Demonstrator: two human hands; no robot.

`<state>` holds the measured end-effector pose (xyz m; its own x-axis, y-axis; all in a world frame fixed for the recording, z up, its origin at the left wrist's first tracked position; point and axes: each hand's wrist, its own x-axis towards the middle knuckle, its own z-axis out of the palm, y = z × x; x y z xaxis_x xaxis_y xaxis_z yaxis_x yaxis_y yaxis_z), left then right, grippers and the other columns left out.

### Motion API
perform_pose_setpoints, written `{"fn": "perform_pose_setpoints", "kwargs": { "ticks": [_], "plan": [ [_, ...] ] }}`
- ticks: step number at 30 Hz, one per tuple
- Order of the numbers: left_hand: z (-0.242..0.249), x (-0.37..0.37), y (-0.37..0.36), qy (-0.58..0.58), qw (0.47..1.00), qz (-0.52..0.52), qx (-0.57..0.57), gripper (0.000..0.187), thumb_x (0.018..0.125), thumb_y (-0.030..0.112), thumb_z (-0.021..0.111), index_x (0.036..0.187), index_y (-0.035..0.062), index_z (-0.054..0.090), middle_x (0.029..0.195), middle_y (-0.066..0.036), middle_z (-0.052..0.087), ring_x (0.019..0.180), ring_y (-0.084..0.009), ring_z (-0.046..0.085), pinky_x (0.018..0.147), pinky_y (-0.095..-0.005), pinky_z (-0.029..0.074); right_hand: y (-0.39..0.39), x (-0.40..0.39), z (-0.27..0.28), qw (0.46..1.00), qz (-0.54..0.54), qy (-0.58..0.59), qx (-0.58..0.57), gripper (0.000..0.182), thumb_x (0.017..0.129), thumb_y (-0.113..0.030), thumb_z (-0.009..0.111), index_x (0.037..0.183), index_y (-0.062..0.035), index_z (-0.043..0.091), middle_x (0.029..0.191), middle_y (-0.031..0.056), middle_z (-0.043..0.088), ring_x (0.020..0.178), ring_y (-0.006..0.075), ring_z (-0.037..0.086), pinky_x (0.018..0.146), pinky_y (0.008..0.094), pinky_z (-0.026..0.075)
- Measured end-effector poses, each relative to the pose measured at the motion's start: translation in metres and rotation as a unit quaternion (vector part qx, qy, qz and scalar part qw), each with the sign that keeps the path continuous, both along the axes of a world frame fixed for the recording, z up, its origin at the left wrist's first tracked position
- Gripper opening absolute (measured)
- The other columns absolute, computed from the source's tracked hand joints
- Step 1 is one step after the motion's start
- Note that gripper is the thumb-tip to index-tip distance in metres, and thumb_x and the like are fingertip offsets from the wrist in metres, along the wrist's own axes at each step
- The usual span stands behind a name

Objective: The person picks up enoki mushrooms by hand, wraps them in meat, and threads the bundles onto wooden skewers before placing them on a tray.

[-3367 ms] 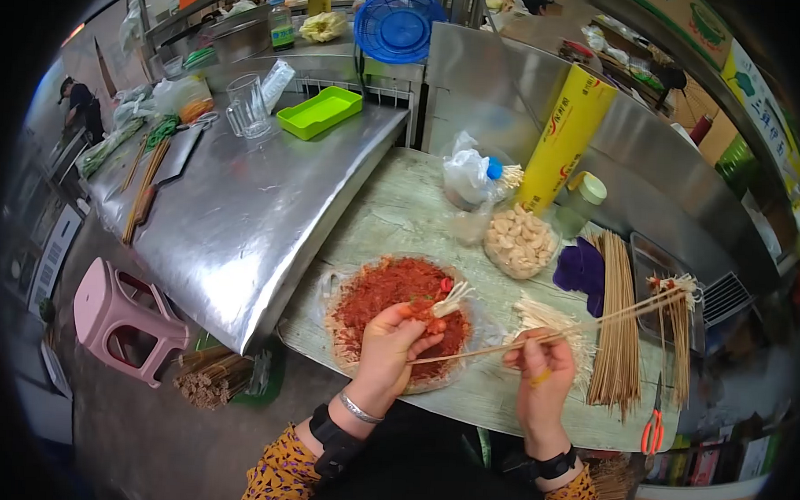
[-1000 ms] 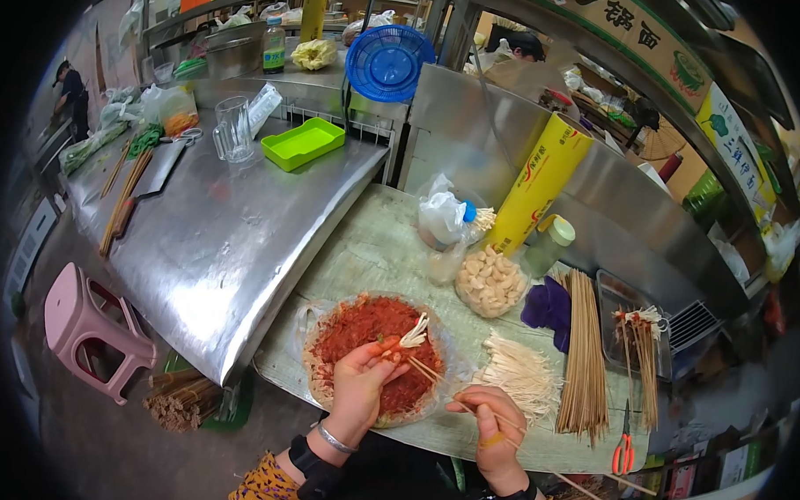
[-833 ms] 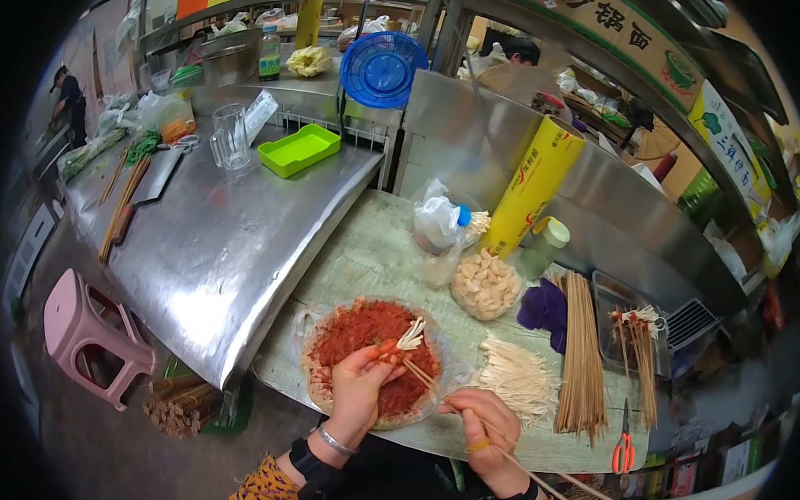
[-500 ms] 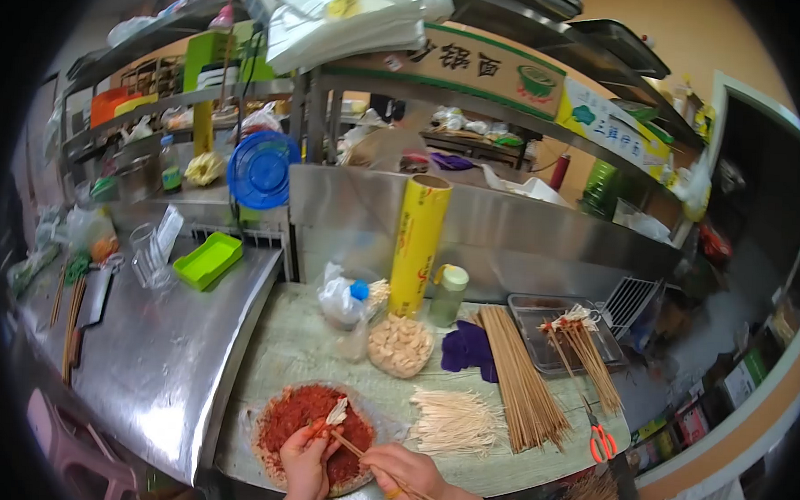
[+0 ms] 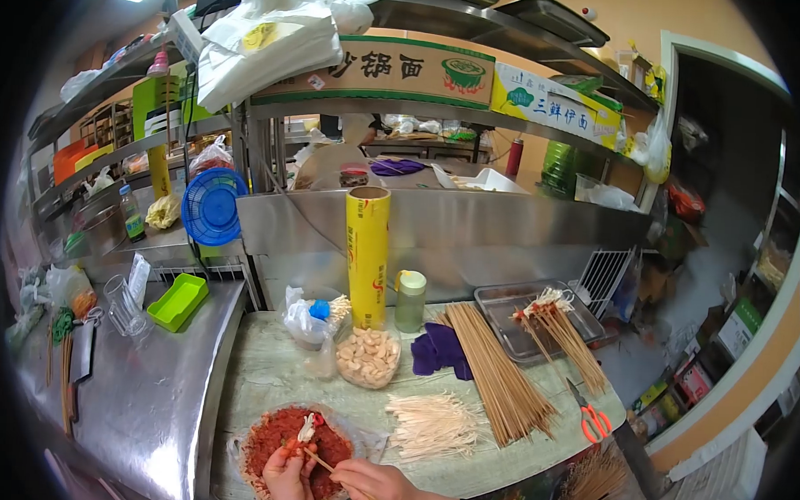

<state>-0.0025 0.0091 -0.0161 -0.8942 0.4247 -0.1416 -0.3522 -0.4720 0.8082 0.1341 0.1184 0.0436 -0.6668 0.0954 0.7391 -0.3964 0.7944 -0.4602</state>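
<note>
Over a round container of red minced filling (image 5: 275, 429), my left hand (image 5: 288, 477) is closed, pinching a small bundle of white enoki mushrooms (image 5: 307, 427) with red filling at its base. My right hand (image 5: 378, 485) is closed around a thin wooden skewer (image 5: 320, 461), whose front end reaches the bundle at my left fingers. Loose enoki mushrooms (image 5: 436, 426) lie in a pile to the right. Beyond them is a fan of bare skewers (image 5: 499, 377). Finished-looking skewers with white and red tips (image 5: 566, 331) rest across a metal tray (image 5: 503, 314).
A tub of pale pieces (image 5: 368, 358), a yellow roll (image 5: 366, 258), a green-tinted jar (image 5: 410, 303) and a purple cloth (image 5: 440, 350) stand mid-table. Orange-handled scissors (image 5: 595, 423) lie at the right edge. A green tray (image 5: 178, 301) sits on the left steel counter.
The camera view has shifted, so the scene sits further left and both hands appear lower. My hands keep hold of the bundle and the skewer.
</note>
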Motion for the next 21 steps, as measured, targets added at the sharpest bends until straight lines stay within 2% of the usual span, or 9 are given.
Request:
{"fn": "perform_pose_setpoints", "kwargs": {
  "ticks": [2,6,9,12,14,15,17,21],
  "plan": [
    [0.001,0.001,0.001,0.011,1.0,0.005,-0.008,0.019,0.088,-0.002,0.05,0.105,0.0014,0.057,0.092,-0.006,0.062,0.085,-0.0197,0.064,0.068,-0.0269,0.055,-0.001,0.0,0.001,0.999,-0.01,-0.032,-0.025,0.017,0.083,-0.004,0.057,0.1,-0.0021,0.059,0.095,0.0135,0.056,0.072,0.0298,0.059,0.058,0.0356,0.049],
    [0.008,0.007,0.005,0.071,0.997,0.027,-0.008,0.017,0.089,0.001,0.049,0.104,0.0013,0.058,0.091,-0.006,0.063,0.083,-0.018,0.064,0.068,-0.0277,0.054,0.0,-0.001,-0.001,1.0,-0.008,-0.002,-0.025,0.017,0.083,-0.003,0.057,0.099,-0.0018,0.059,0.093,0.0132,0.056,0.072,0.0288,0.058,0.057,0.0349,0.049],
    [-0.005,0.0,0.001,0.059,0.997,0.034,-0.025,0.016,0.091,0.004,0.047,0.103,0.0015,0.058,0.091,-0.007,0.063,0.081,-0.0168,0.064,0.067,-0.0271,0.054,-0.002,0.002,-0.002,1.0,0.018,0.002,-0.025,0.017,0.082,-0.003,0.058,0.099,-0.001,0.058,0.093,0.0133,0.055,0.072,0.0285,0.058,0.057,0.0343,0.05],
    [0.006,0.005,0.004,0.049,0.997,0.048,-0.045,0.015,0.092,0.005,0.045,0.099,0.0019,0.058,0.088,-0.007,0.063,0.076,-0.0154,0.063,0.066,-0.0269,0.053,-0.003,-0.001,-0.001,1.0,0.028,0.01,-0.005,0.018,0.081,-0.003,0.059,0.099,-0.0012,0.059,0.093,0.0139,0.054,0.073,0.0296,0.058,0.061,0.0339,0.051],
    [0.007,0.006,0.004,0.06,0.996,0.056,-0.042,0.014,0.092,0.004,0.045,0.097,0.0017,0.058,0.087,-0.007,0.063,0.074,-0.0147,0.062,0.065,-0.0267,0.052,-0.005,-0.004,-0.004,0.999,0.032,0.036,-0.004,0.017,0.082,-0.002,0.06,0.099,-0.0007,0.059,0.093,0.0116,0.056,0.074,0.0239,0.059,0.066,0.0317,0.051],
    [0.007,0.007,0.004,0.07,0.995,0.065,-0.034,0.014,0.092,0.004,0.044,0.095,0.0015,0.058,0.085,-0.007,0.063,0.071,-0.0141,0.061,0.064,-0.0265,0.052,-0.005,-0.005,-0.005,0.999,0.031,0.035,-0.008,0.017,0.082,-0.002,0.06,0.099,-0.0007,0.059,0.093,0.0116,0.056,0.074,0.0239,0.059,0.066,0.0317,0.051],
    [-0.003,0.008,0.007,0.086,0.994,0.052,-0.032,0.015,0.091,0.003,0.043,0.094,0.001,0.057,0.085,-0.007,0.063,0.071,-0.0139,0.061,0.063,-0.0263,0.051,-0.004,-0.006,-0.006,0.993,0.065,-0.031,-0.097,0.024,0.081,-0.002,0.059,0.105,-0.0025,0.057,0.098,0.0107,0.054,0.082,0.027,0.06,0.065,0.0321,0.05],
    [-0.006,0.003,0.006,0.111,0.993,0.037,-0.017,0.015,0.092,0.002,0.043,0.097,-0.0001,0.056,0.089,-0.008,0.063,0.074,-0.0141,0.061,0.063,-0.0246,0.051,-0.003,-0.014,-0.009,0.99,0.064,-0.012,-0.122,0.026,0.08,-0.002,0.059,0.105,-0.0025,0.057,0.097,0.0098,0.052,0.081,0.0268,0.058,0.065,0.0316,0.049]
  ]
}}
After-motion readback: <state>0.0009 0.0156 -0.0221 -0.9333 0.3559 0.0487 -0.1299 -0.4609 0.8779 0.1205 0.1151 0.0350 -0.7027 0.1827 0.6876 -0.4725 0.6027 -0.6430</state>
